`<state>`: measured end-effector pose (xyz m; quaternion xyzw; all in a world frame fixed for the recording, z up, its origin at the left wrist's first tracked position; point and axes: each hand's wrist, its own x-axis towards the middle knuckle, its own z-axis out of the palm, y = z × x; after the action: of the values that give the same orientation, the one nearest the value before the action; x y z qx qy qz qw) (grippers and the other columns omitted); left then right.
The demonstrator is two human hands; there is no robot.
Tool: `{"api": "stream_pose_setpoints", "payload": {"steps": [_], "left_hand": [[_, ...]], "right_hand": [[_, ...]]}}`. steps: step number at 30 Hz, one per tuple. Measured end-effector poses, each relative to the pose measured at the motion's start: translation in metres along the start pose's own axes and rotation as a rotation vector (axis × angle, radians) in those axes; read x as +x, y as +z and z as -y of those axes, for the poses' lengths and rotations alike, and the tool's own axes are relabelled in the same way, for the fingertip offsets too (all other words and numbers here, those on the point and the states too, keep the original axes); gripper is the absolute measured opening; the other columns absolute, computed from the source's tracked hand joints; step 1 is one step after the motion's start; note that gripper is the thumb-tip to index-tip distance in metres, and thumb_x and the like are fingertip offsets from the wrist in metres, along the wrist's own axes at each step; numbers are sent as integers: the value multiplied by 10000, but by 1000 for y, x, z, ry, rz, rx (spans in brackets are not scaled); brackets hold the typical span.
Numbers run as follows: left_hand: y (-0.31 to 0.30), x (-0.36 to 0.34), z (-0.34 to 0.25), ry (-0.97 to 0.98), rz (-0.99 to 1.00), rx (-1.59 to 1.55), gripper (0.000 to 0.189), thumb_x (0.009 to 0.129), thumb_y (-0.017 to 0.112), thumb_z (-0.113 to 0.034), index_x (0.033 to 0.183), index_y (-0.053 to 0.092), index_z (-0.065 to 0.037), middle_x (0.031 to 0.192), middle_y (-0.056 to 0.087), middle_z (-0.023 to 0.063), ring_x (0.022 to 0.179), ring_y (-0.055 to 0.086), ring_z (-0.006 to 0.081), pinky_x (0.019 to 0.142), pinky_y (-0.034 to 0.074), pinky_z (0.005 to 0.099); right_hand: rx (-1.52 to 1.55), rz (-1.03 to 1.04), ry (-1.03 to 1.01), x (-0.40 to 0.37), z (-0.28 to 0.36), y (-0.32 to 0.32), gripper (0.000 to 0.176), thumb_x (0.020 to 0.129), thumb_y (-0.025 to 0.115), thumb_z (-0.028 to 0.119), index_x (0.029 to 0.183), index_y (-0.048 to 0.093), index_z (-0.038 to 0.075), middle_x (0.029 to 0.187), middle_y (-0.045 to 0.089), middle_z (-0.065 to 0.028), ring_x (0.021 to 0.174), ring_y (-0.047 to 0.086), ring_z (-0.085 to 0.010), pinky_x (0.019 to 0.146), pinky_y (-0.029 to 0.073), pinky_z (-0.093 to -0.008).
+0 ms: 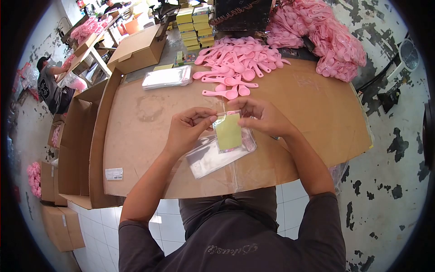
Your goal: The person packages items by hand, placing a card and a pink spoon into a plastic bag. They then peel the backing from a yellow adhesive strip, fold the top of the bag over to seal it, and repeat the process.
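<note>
A small clear plastic bag [219,121] is held up over the table, with a yellow-green card [229,132] in it and a bit of pink at its edges. At its upper left corner, my left hand [186,130] pinches the bag between thumb and fingers. My right hand [265,117] has curled fingers at the bag's upper right edge. Beneath lies a stack of clear plastic bags [204,162], slanted on the cardboard. Just beyond my hands is a heap of pink measuring spoons [235,61].
Cardboard [136,149] covers the table. Another stack of clear bags [165,78] lies at the back left, near piled yellow cards [192,27]. Bagged pink spoons [335,41] are heaped at the back right. An open carton [74,149] borders the left side; a person [52,86] is farther left.
</note>
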<state>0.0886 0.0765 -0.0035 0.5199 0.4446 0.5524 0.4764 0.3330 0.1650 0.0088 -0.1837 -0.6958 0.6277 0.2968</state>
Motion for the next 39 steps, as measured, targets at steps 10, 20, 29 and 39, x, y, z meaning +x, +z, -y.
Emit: {"api": "stream_pose_setpoints", "payload": {"steps": [10,20,29,39], "left_hand": [[-5,-23,-33,-169,163,164,289,942,738,-78,1191,653,40,963,728,75,811,692,106,740,600,274],[-91,-71,-63,409,-748,-508,365,1044,592,-219,1331,604,5,1179,694,132,944,700,173,856,582,316],[-17,-21,-19,16,169,773,367,910,759,-194,1240,692,-49,993,694,55,850,666,138,765,535,290],[2,-3,6,-6,244,800,211,866,800,-160,1019,732,-31,816,663,54,705,617,132,650,506,286]], "right_hand": [[-43,75,-61,-6,17,9,385,920,730,47,1283,610,9,969,647,-34,886,626,-101,792,511,-268],[-902,-211,21,-28,7,-60,338,870,761,202,1130,701,-5,1070,654,-154,1002,658,-294,898,526,-386],[-844,-90,243,-37,-1,-85,253,862,792,116,1061,687,1,1032,609,-76,907,611,-177,828,524,-323],[-469,-197,214,-32,8,-73,177,927,728,61,1085,670,5,961,685,-34,888,629,-100,777,526,-282]]}}
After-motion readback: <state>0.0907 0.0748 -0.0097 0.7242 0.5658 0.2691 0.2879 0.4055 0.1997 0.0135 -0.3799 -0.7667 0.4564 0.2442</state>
